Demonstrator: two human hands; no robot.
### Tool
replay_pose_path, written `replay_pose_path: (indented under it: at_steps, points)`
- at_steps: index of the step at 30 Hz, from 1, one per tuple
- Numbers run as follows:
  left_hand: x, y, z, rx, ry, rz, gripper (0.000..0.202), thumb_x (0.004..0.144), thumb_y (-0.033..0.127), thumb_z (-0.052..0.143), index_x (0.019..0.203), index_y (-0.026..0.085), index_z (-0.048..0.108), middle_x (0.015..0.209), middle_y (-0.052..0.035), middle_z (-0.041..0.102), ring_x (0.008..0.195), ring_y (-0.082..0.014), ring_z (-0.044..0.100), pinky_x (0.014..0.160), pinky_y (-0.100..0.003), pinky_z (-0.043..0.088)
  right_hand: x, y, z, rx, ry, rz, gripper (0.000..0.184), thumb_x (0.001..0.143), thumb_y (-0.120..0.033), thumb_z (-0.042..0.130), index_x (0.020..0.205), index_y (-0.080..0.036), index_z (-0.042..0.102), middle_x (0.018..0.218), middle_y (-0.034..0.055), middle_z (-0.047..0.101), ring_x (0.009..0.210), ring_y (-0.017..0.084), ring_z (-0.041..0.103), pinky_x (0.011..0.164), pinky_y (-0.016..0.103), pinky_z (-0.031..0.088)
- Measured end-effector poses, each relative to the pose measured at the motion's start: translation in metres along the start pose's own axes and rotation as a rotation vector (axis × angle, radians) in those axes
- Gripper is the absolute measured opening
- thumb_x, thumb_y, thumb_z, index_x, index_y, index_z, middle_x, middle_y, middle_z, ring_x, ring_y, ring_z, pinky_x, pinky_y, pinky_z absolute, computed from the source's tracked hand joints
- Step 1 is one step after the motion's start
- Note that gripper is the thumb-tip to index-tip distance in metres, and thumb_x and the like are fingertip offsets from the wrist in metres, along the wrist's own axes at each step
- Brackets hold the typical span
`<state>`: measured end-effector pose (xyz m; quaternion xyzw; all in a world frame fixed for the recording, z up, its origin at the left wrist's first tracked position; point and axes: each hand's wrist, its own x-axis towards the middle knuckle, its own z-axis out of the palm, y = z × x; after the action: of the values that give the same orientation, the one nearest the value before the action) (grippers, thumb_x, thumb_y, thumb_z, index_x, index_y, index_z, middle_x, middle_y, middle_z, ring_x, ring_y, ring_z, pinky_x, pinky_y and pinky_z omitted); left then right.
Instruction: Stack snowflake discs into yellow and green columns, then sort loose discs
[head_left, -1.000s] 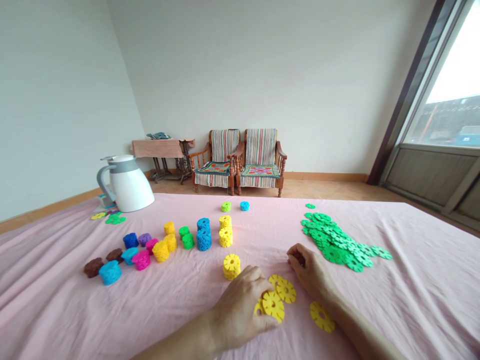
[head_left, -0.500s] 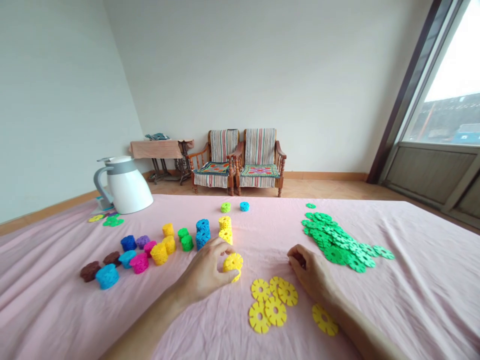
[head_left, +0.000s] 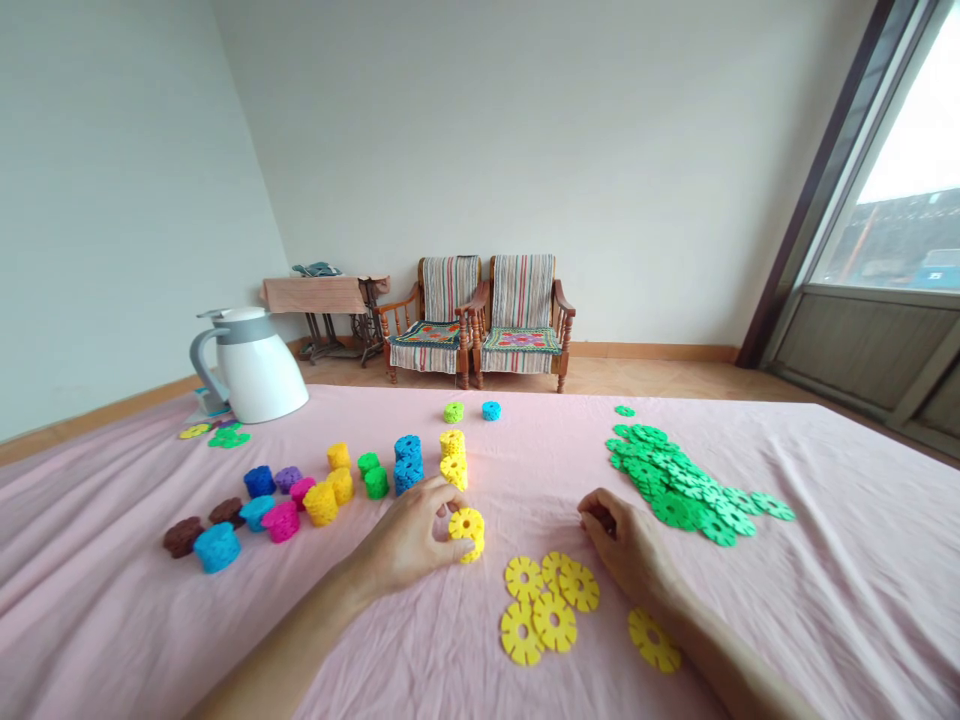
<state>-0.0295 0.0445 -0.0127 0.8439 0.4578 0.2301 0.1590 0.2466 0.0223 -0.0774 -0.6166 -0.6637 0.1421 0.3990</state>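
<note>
My left hand (head_left: 409, 540) grips a short stack of yellow snowflake discs (head_left: 468, 533) standing on the pink cloth (head_left: 150, 620), fingers closed round its left side. Several loose yellow discs (head_left: 546, 607) lie flat just right of it, and one more yellow disc (head_left: 654, 641) lies beside my right forearm. My right hand (head_left: 626, 548) rests on the cloth with its fingers curled; what they hold, if anything, is hidden. A taller yellow stack (head_left: 453, 457) stands just behind my left hand.
Coloured disc stacks (head_left: 300, 495) in blue, green, magenta, purple and brown stand at the left. A heap of green discs (head_left: 679, 482) lies at the right. A white jug (head_left: 251, 366) stands at the far left. Two chairs (head_left: 480, 320) line the back wall.
My left hand left the loose yellow discs and moved up and left to close on the short yellow stack. My right hand stayed where it was.
</note>
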Motion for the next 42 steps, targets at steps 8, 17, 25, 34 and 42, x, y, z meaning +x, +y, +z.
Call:
replay_pose_path:
  at_steps: [8, 17, 25, 34, 42]
  points:
    - [-0.011, 0.036, 0.011, -0.025, -0.047, 0.247, 0.023, 0.079, 0.018, 0.061, 0.101, 0.022, 0.059, 0.097, -0.0025, 0.059, 0.094, -0.0178, 0.055, 0.084, -0.029, 0.044, 0.0, 0.0, -0.001, -0.044, 0.01, -0.004, 0.011, 0.074, -0.021, 0.043, 0.073, -0.02, 0.054, 0.059, -0.002, 0.058, 0.053, 0.013, 0.05, 0.052, 0.023, 0.033]
    - [-0.012, 0.052, 0.034, 0.024, -0.31, 0.38, 0.052, 0.078, -0.001, 0.044, 0.125, 0.023, 0.046, 0.121, -0.0046, 0.055, 0.112, -0.0201, 0.049, 0.098, -0.033, 0.039, 0.001, 0.003, 0.001, -0.037, 0.004, 0.003, 0.012, 0.074, -0.023, 0.043, 0.073, -0.02, 0.055, 0.058, -0.0019, 0.059, 0.052, 0.013, 0.051, 0.051, 0.023, 0.035]
    - [-0.004, 0.051, 0.036, 0.008, -0.369, 0.334, 0.046, 0.071, 0.001, 0.047, 0.11, 0.024, 0.055, 0.107, -0.0036, 0.056, 0.097, -0.0193, 0.056, 0.085, -0.028, 0.045, 0.0, 0.002, 0.001, -0.024, 0.008, 0.018, 0.013, 0.074, -0.023, 0.043, 0.075, -0.02, 0.056, 0.061, -0.0013, 0.061, 0.054, 0.014, 0.053, 0.052, 0.023, 0.035]
    - [-0.009, 0.051, 0.035, -0.004, -0.342, 0.258, 0.045, 0.06, 0.008, 0.055, 0.102, 0.023, 0.053, 0.1, -0.002, 0.054, 0.088, -0.0176, 0.054, 0.078, -0.026, 0.045, 0.001, 0.001, 0.001, -0.025, 0.002, 0.023, 0.012, 0.075, -0.023, 0.044, 0.075, -0.02, 0.055, 0.062, -0.0012, 0.061, 0.054, 0.013, 0.053, 0.053, 0.023, 0.036]
    - [-0.014, 0.046, 0.031, 0.024, -0.343, 0.148, 0.03, 0.061, 0.017, 0.058, 0.09, 0.022, 0.05, 0.093, -0.0006, 0.049, 0.08, -0.0156, 0.052, 0.073, -0.026, 0.044, 0.0, 0.002, 0.001, -0.042, 0.014, 0.008, 0.013, 0.074, -0.022, 0.043, 0.076, -0.02, 0.056, 0.06, -0.0015, 0.06, 0.053, 0.013, 0.052, 0.052, 0.023, 0.035]
